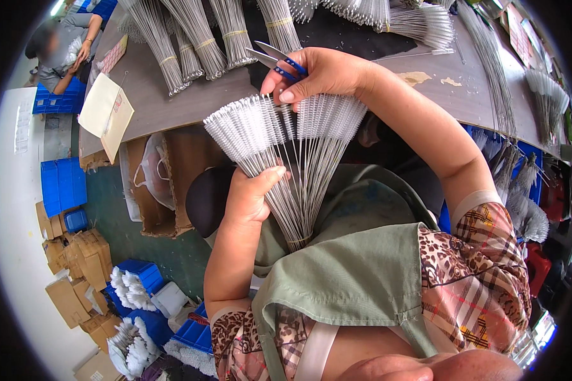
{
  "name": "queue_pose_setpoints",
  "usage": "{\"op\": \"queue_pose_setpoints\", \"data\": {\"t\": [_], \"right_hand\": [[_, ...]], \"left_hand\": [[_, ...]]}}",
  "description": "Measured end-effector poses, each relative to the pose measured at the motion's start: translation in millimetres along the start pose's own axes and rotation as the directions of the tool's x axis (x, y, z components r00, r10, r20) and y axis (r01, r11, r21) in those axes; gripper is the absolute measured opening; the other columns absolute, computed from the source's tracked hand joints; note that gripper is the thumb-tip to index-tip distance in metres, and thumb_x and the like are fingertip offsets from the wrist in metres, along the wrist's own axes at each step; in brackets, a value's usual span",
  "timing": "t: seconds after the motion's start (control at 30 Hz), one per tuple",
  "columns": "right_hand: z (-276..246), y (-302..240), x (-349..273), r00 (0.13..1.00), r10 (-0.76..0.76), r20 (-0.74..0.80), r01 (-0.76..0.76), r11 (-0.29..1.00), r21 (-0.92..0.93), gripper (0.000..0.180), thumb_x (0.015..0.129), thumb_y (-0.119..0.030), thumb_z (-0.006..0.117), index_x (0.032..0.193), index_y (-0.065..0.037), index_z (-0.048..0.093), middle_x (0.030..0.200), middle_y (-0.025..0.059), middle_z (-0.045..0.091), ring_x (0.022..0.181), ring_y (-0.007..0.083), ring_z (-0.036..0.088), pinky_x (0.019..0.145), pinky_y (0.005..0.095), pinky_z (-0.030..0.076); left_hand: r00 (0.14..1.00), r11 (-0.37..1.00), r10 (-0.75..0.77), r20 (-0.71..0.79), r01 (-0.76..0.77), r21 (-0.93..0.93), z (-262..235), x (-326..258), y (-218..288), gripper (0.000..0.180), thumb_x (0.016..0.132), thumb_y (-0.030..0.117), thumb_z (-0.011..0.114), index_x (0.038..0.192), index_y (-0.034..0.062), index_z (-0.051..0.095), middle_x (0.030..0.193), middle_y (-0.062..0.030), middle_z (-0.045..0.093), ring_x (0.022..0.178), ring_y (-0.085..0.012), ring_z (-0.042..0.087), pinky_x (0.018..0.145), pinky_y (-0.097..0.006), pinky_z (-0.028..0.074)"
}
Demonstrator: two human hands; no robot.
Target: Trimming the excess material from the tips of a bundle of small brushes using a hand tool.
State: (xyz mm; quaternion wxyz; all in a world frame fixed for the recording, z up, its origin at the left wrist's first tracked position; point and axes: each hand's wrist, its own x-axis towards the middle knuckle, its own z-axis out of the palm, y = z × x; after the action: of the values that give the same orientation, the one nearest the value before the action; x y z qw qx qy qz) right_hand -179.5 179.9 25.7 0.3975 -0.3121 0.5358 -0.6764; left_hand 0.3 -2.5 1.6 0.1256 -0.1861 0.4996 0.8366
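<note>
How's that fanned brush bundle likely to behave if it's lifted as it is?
The bundle would probably splay at the top, since the only visible band sits near its lower end. Its thin, straight, metallic-looking stems suggest it's springy rather than floppy. The crowded white bristles may snag on one another.

In the middle of the frame, the brushes show white bristles on silver-grey stems, with a yellowish tie. Above them, the scissors pair blue handles with grey blades. The apron is sage green; the sleeve at the right mixes brown-black leopard spots with beige, red and dark plaid. The worktop is grey-brown, the floor dark green, the bin at the left vivid blue, the cartons at the lower left tan.
</note>
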Motion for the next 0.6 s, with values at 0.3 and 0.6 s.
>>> {"op": "queue_pose_setpoints", "data": {"t": [0.3,0.6], "right_hand": [[-2.3,3.3,0.9,0.998,-0.037,0.058,0.040,0.998,-0.053,0.028,0.078,-0.011,0.071,0.102,0.000,0.062,0.089,0.0050,0.064,0.078,0.0100,0.058,0.070,0.0217,0.049],[-9.1,5.9,-0.3,0.985,-0.017,0.170,0.026,0.998,-0.051,0.031,0.077,-0.025,0.073,0.090,-0.005,0.054,0.071,0.0006,0.056,0.070,0.0110,0.056,0.071,0.0276,0.047]], "left_hand": [[1.000,1.000,-0.013,-0.011,0.013,0.024,-0.8,1.3,-1.5,0.026,0.073,0.005,0.064,0.098,-0.0011,0.058,0.087,-0.0088,0.062,0.074,-0.0180,0.061,0.066,-0.030,0.052],[0.995,0.994,-0.099,0.032,0.098,0.039,2.9,1.7,1.6,0.025,0.078,0.007,0.065,0.099,-0.0035,0.059,0.090,-0.0125,0.064,0.080,-0.0245,0.064,0.071,-0.036,0.054]]}}
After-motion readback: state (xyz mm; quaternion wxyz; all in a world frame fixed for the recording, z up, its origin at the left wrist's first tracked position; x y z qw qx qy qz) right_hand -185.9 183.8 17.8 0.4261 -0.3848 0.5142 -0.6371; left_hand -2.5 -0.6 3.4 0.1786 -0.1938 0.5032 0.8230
